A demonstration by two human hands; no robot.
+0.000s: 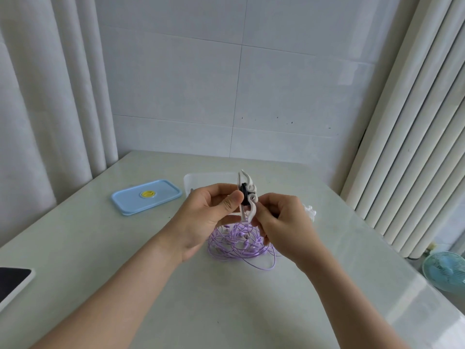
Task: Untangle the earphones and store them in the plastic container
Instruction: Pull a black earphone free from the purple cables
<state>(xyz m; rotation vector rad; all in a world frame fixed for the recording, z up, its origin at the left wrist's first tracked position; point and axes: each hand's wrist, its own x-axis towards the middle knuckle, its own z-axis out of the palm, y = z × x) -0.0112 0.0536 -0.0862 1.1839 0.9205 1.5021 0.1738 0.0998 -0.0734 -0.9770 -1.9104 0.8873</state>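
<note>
A bundle of white earphone cable (247, 197) with a black band round its middle is held upright above the table. My left hand (208, 215) pinches it from the left and my right hand (279, 222) grips it from the right. Below my hands a tangled heap of purple earphones (239, 244) lies on the table. The clear plastic container (201, 180) stands just behind my hands, partly hidden by them. More white cable (310, 212) shows past my right hand.
The container's blue lid (147, 196) with a yellow centre lies at the left on the pale table (176, 298). A dark tablet (12, 283) sits at the left edge. Curtains hang on both sides, and a small fan (445, 273) stands on the floor at the right.
</note>
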